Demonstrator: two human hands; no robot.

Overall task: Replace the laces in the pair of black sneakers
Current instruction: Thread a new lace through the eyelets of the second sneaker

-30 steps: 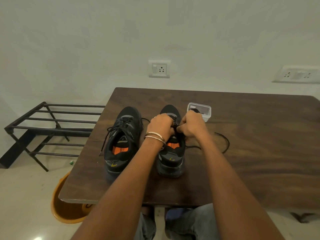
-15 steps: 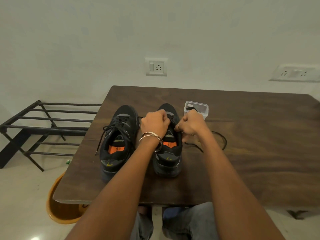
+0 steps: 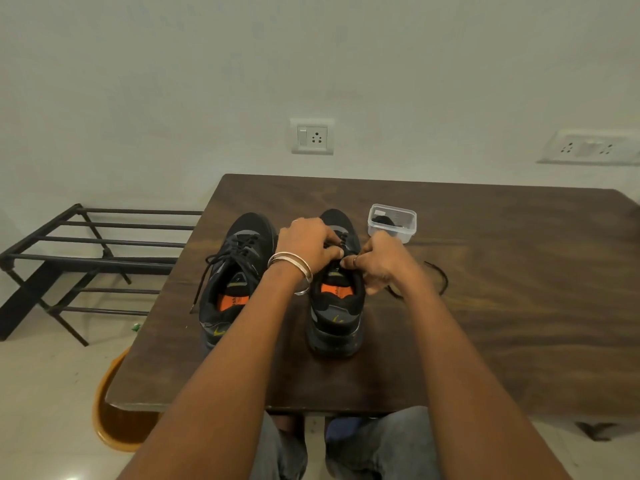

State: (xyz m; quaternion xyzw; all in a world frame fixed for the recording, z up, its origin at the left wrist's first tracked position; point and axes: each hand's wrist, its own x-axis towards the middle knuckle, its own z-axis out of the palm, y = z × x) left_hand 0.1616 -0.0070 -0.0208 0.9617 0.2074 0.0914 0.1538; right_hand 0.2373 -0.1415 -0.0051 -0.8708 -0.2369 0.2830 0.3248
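Lace (image 3: 341,252) thin, limp, light; runs over right sneaker (image 3: 335,306) mid-table. Left hand (image 3: 306,245) and right hand (image 3: 379,263) both pinch it at eyelets. We judge stiff tip best hold; slack slips.

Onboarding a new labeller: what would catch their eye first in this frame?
Two hands meet over the lacing of the right-hand sneaker at the table's middle: the left hand and right hand both curl their grip at its laces. Beside it to the left stands the other sneaker, laces loose, orange insole showing. Behind the right hand sits a small clear tub with something dark inside, and a loose black lace curls on the wooden table.
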